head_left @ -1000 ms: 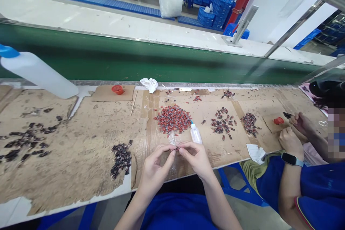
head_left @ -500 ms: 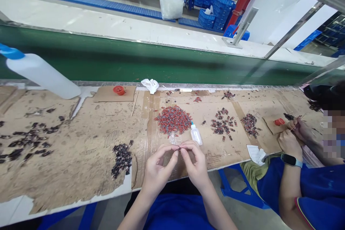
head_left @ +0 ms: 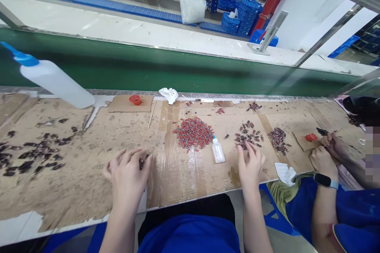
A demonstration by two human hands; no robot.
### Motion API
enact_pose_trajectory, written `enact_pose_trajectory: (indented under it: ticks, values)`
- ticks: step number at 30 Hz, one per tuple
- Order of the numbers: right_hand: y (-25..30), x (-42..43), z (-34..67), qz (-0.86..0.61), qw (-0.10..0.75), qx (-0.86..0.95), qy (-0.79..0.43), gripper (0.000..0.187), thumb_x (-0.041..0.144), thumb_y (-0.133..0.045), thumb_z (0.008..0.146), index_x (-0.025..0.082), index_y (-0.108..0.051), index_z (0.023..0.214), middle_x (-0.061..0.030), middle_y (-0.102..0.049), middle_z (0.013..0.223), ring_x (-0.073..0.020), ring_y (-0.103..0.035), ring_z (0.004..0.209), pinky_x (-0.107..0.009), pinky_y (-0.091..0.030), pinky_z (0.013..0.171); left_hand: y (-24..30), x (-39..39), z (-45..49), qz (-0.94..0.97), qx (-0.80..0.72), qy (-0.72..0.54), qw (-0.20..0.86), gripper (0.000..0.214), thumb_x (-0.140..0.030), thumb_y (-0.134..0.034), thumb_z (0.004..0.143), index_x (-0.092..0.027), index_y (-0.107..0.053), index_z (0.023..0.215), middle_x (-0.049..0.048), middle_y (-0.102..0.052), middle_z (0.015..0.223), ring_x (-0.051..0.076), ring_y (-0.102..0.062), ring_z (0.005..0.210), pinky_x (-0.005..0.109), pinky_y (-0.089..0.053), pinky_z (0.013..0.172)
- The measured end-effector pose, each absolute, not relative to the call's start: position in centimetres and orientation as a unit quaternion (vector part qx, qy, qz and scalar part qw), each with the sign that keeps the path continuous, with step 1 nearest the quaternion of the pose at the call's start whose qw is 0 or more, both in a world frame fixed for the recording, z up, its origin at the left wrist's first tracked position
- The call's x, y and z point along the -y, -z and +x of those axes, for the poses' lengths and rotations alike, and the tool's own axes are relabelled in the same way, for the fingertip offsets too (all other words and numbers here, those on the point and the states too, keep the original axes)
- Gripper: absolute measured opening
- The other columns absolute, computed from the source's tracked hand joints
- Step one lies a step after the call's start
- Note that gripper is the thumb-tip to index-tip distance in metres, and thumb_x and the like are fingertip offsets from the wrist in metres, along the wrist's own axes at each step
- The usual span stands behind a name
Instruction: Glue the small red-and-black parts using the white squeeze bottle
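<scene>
My left hand (head_left: 127, 176) is over the pile of small dark pieces (head_left: 143, 162) on the cardboard, covering most of it. Its fingers are curled but apart, and some dark pieces show between thumb and forefinger. My right hand (head_left: 251, 168) reaches to the near edge of a loose group of small dark-and-red parts (head_left: 247, 130). Thumb and forefinger there are apart, with nothing visible between them. Between my hands lies a heap of small red-and-grey parts (head_left: 192, 132), with a small clear bottle with a blue tip (head_left: 218, 151) beside it.
Cardboard (head_left: 97, 158) covers the bench. More dark pieces (head_left: 38, 150) are scattered at left, below a large white bottle (head_left: 56, 83). A red cup (head_left: 135, 100) and crumpled tissue (head_left: 169, 95) stand at the back. A co-worker's hands (head_left: 326, 152) work at right.
My hands have parted from their pinch together in front of the heap. The left has moved left to the dark pile, the right has moved right to the loose parts.
</scene>
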State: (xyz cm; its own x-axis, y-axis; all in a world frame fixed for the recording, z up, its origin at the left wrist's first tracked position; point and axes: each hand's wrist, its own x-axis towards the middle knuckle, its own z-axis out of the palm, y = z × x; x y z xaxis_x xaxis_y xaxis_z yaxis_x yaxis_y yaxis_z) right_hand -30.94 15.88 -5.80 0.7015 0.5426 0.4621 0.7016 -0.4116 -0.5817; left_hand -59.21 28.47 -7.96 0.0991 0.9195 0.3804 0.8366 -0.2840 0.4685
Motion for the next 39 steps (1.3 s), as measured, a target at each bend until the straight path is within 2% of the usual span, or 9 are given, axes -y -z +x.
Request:
enact_pose_trajectory:
  ticks: [3,8,11,15,18,21,23,29,39]
  values:
    - [6.5,-16.2,-32.8,-0.836,0.341,0.419,0.090,0.052,0.061,-0.055,0.083,0.016,-0.071,0.104,-0.0161,-0.065,0.104,-0.0317,-0.053,0.101,-0.051,-0.045,0.090,8.7,-28.8,-59.8,0.743,-0.606,-0.282,0.046,0.028,-0.035,-0.049,0.088,-0.021,-0.067,0.072,0.0126,-0.073,0.086,0.043,-0.052,0.115,0.067,-0.027,0.099]
    - [7.8,-17.1,-35.2,-0.842,0.319,0.435,0.024,0.046,0.059,-0.055,0.083,0.016,-0.072,0.090,-0.0154,-0.066,0.096,-0.0308,-0.054,0.093,-0.049,-0.046,0.086,9.1,-28.8,-59.1,0.784,-0.557,-0.259,0.095,0.025,-0.033,-0.050,0.089,-0.025,-0.072,0.079,0.0102,-0.075,0.088,0.040,-0.052,0.115,0.066,-0.022,0.099]
    - [7.6,-17.1,-34.9,-0.827,0.396,0.395,-0.052,0.042,0.054,-0.057,0.083,0.015,-0.070,0.093,-0.0144,-0.069,0.094,-0.0293,-0.059,0.090,-0.046,-0.049,0.084,9.5,-28.0,-57.3,0.799,-0.516,-0.275,0.141,0.021,-0.028,-0.052,0.088,-0.028,-0.072,0.082,0.0061,-0.076,0.089,0.033,-0.057,0.112,0.060,-0.020,0.103]
    - [6.6,-16.8,-35.0,-0.730,0.561,0.317,-0.227,0.039,0.045,-0.072,0.072,0.016,-0.070,0.099,-0.0109,-0.074,0.094,-0.0255,-0.066,0.084,-0.038,-0.054,0.077,10.1,-26.3,-55.1,0.822,-0.449,-0.299,0.184,0.021,-0.027,-0.051,0.090,-0.030,-0.071,0.083,0.0031,-0.076,0.088,0.028,-0.062,0.106,0.055,-0.016,0.107]
    - [6.5,-17.1,-35.8,-0.651,0.640,0.281,-0.295,0.031,0.042,-0.077,0.066,0.018,-0.071,0.084,-0.0067,-0.074,0.081,-0.0229,-0.067,0.074,-0.034,-0.054,0.069,10.4,-25.6,-54.8,0.823,-0.433,-0.320,0.180,0.018,-0.029,-0.053,0.090,-0.030,-0.071,0.091,0.0041,-0.076,0.091,0.028,-0.064,0.104,0.054,-0.016,0.108]
    - [7.1,-17.9,-36.9,-0.623,0.675,0.242,-0.313,0.029,0.046,-0.072,0.068,0.018,-0.064,0.065,-0.0006,-0.063,0.056,-0.0152,-0.057,0.051,-0.027,-0.047,0.051,10.5,-25.6,-55.2,0.818,-0.429,-0.338,0.178,0.016,-0.031,-0.056,0.088,-0.030,-0.069,0.098,0.0041,-0.077,0.091,0.027,-0.066,0.099,0.052,-0.019,0.107]
    - [7.5,-18.6,-37.5,-0.630,0.667,0.240,-0.316,0.033,0.048,-0.069,0.070,0.018,-0.060,0.060,0.0011,-0.057,0.050,-0.0124,-0.050,0.045,-0.024,-0.042,0.046,10.5,-25.7,-55.5,0.815,-0.425,-0.347,0.185,0.016,-0.031,-0.057,0.088,-0.030,-0.069,0.098,0.0041,-0.077,0.093,0.027,-0.067,0.098,0.050,-0.021,0.106]
    - [7.5,-20.0,-38.7,-0.650,0.625,0.288,-0.323,0.027,0.044,-0.068,0.073,0.017,-0.067,0.076,-0.0050,-0.071,0.070,-0.0191,-0.064,0.064,-0.029,-0.051,0.059,10.6,-25.8,-55.3,0.795,-0.434,-0.364,0.215,0.016,-0.033,-0.058,0.087,-0.028,-0.068,0.098,0.0020,-0.078,0.087,0.025,-0.069,0.094,0.047,-0.026,0.104]
    - [7.5,-20.0,-39.3,-0.670,0.586,0.320,-0.325,0.022,0.038,-0.067,0.073,0.017,-0.067,0.076,-0.0048,-0.071,0.068,-0.0175,-0.063,0.060,-0.027,-0.050,0.056,10.1,-25.5,-55.1,0.799,-0.432,-0.374,0.190,0.013,-0.034,-0.057,0.088,-0.030,-0.068,0.093,0.0008,-0.078,0.088,0.023,-0.071,0.087,0.047,-0.020,0.108]
